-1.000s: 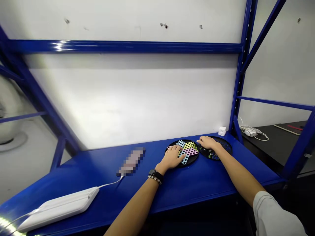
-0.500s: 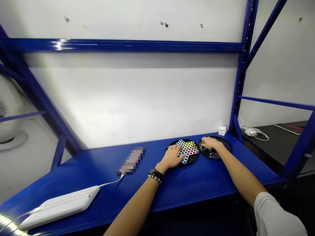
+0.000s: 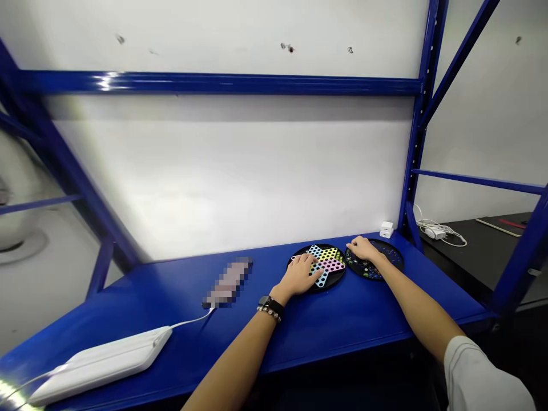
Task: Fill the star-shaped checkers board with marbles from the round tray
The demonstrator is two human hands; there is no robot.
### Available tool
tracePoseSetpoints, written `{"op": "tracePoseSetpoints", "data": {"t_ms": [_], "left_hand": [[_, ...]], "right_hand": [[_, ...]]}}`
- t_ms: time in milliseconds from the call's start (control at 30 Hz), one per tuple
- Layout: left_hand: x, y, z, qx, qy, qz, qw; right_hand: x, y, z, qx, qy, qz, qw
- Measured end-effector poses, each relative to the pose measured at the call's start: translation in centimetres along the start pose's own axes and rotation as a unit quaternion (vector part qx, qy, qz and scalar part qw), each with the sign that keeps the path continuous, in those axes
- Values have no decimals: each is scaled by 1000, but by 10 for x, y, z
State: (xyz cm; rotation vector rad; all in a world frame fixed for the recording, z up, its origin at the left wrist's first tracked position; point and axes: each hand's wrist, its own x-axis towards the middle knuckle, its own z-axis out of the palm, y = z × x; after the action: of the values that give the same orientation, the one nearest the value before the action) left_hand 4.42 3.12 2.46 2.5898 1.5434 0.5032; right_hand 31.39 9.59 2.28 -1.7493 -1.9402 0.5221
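The blue surface (image 3: 342,325) runs along a white wall. Near its front left corner lies a white power bank (image 3: 100,362), and a thin white cable (image 3: 188,323) leads from it to a flat object (image 3: 228,282), too blurred to identify, further back.

To the right, the left hand (image 3: 299,274), with a black watch (image 3: 270,303) and a beaded bracelet (image 3: 268,312) on its wrist, lies across the near left part of a round black Chinese checkers board (image 3: 327,264) printed with a pastel star. Its grip is flat and open, the fingers spread on the star, and it holds nothing visible.

Just beside that board, almost touching it, sits a second round black board (image 3: 387,255) carrying dark marbles (image 3: 363,267), some green and blue. The right hand (image 3: 363,249) is curled over its left side, fingertips down among the marbles; whether that grip has hold of one, I cannot tell.

Behind this board, against the wall near the back right corner, stands a white charger (image 3: 386,229). Beyond the surface, a white adapter and cable (image 3: 435,232) lie on a dark table (image 3: 483,257).
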Motion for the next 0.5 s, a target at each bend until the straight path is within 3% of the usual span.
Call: {"op": "tracePoseSetpoints", "data": {"t_ms": [233, 500], "left_hand": [[1, -4, 3, -2, -1, 7, 1000], [1, -4, 3, 0, -2, 7, 1000]], "right_hand": [[-11, -15, 1, -154, -54, -13, 987], [-15, -20, -3, -155, -77, -14, 985]]}}
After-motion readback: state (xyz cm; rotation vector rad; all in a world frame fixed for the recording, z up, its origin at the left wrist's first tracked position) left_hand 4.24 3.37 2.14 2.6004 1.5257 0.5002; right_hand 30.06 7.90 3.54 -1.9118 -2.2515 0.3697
